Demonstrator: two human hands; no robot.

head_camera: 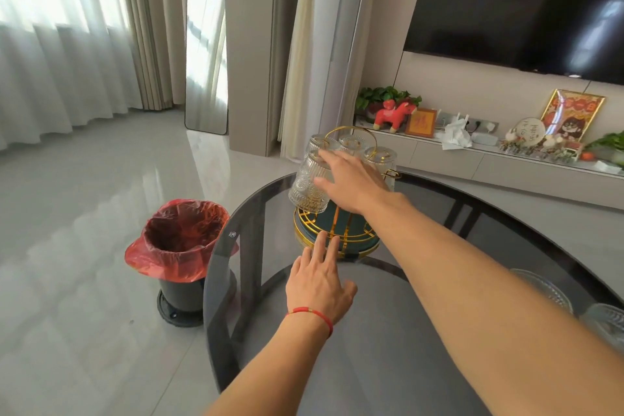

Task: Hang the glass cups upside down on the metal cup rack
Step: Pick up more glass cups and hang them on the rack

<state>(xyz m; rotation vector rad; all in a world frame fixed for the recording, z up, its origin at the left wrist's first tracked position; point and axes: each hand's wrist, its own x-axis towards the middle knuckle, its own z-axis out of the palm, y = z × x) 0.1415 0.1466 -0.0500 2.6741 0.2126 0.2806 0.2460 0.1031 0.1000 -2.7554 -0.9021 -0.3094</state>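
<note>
Rack [341,237]: gold wire on a green base, near far-left edge of round glass table [256,213]; hung cups [381,156] on far side.
Right hand [351,183]: thumb and fingers curled round upside-down ribbed glass cup [308,187], at rack's left side.
Left hand [319,280]: fingers straight, close together, tips touching rack's near rim.
Spare cups [543,287]: at table's right edge.

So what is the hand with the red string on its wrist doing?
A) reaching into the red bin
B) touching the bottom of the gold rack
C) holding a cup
B: the left hand has its straight fingers on the base of the metal cup rack, while the right hand holds the glass cup.
</note>
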